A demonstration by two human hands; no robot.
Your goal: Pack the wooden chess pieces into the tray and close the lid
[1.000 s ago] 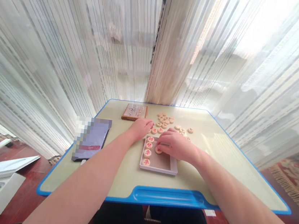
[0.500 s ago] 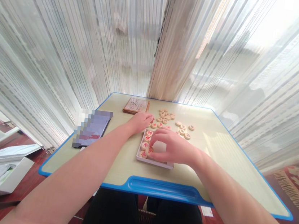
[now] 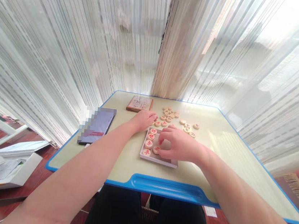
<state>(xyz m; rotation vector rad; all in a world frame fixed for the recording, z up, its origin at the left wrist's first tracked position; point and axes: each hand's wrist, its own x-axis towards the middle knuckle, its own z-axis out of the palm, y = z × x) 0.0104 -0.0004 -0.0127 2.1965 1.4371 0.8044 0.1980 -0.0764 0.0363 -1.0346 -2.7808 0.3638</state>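
Observation:
My left hand reaches past the far left corner of a shallow white box. Its fingers are closed on a mostly hidden Chinese chess piece. Over the box, my right hand is curved with thumb and index finger apart. Close to that thumb, a red-marked round piece lies flat in the box. Several red-marked pieces form a column along the box's left wall. Loose red-marked pieces lie just beyond the box, some partly behind my right hand.
More wooden pieces are clustered farther back, with others to the right. A flat printed box lies at the back left. A tablet rests at the left. The table has a blue rim and front tray; curtains hang behind.
My right thumb and index finger have drawn back from the piece in the box, which now shows more fully. My left hand stays by the loose pieces. The whole view has shifted slightly.

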